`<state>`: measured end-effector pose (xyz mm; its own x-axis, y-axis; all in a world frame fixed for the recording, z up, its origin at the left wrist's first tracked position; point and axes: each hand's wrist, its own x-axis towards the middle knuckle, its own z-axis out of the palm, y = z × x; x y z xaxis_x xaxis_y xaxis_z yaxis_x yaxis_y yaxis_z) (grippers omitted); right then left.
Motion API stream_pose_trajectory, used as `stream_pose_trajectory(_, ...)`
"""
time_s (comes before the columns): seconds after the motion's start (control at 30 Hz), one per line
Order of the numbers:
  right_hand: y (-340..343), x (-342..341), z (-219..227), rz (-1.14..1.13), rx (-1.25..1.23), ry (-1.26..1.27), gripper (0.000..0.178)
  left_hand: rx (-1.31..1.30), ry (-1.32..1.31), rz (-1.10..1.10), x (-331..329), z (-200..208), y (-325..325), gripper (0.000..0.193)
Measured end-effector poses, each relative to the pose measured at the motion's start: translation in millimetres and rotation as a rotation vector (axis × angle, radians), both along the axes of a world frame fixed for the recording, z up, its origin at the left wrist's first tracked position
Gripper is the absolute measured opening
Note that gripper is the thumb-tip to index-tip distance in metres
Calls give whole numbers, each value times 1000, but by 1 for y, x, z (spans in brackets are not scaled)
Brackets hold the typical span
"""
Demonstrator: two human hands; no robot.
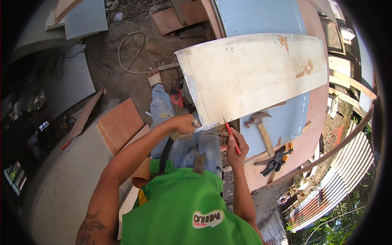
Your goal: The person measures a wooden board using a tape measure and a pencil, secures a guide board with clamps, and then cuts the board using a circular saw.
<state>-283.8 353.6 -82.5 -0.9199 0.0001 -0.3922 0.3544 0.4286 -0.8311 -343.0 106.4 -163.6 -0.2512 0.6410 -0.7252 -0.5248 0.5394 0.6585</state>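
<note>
Left hand (182, 124) grips what looks like a tape measure (204, 127) against the board (253, 73); right hand (237, 143) pinches a red pencil (232, 136).

Outdoor carpentry yard: bare dirt ground (134, 53), stacked plywood offcuts (120, 122), wooden-handled claw hammer (261, 126), corrugated metal roofing sheets (347, 171) at right edge.
</note>
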Motion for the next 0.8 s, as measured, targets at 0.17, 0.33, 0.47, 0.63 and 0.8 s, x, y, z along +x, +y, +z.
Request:
stream_pose_trajectory(0.17,-1,-35,3,-259,-77,69,30,-14,34,79,-42,18,-39,46)
stream_pose_trajectory(0.33,-17,-69,-6,-276,-73,33,32,-56,159,127,-117,19,-91,47)
stream_pose_trajectory(0.47,-41,-101,-4,-217,-87,57,33,-238,236,2,-163,25,-117,48)
stream_pose_trajectory(0.63,-74,-141,-13,-128,-116,152,31,-229,174,0,-191,27,-132,50)
stream_pose_trajectory(0.8,-104,-176,-36,-185,-188,91,17,-214,209,-39,-193,33,-133,53)
